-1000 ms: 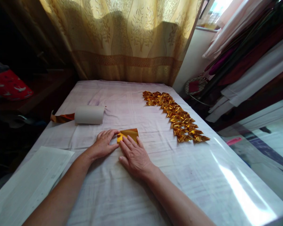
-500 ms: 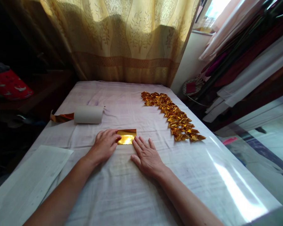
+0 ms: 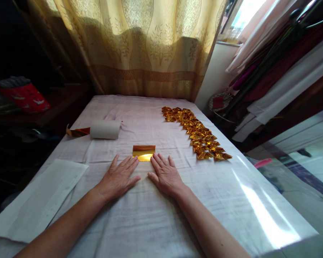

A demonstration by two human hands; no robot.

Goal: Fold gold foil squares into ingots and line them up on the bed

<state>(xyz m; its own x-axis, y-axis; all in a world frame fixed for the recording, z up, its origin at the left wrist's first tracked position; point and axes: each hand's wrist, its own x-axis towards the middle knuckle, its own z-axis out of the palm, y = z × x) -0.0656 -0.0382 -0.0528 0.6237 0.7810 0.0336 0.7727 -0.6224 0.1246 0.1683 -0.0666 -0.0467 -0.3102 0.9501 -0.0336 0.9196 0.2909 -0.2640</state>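
A small folded piece of gold foil paper [image 3: 144, 152] lies flat on the white cloth-covered table [image 3: 156, 215]. My left hand [image 3: 119, 177] rests palm down just below and left of it, fingers stretched out, fingertips at its lower left corner. My right hand [image 3: 165, 174] lies flat just below and right of the foil, fingers spread, fingertips near its lower right edge. Neither hand holds anything.
A row of several folded gold foil pieces [image 3: 197, 134] runs along the right side. A white roll [image 3: 104, 129] with a strip of gold foil [image 3: 76, 132] trailing left lies at the left. White paper sheets [image 3: 40, 197] sit at the near left. A curtain [image 3: 140, 46] hangs behind.
Both hands have slid back off the gold foil toward me and now lie flat beside each other. The foil stays in place on the cloth.
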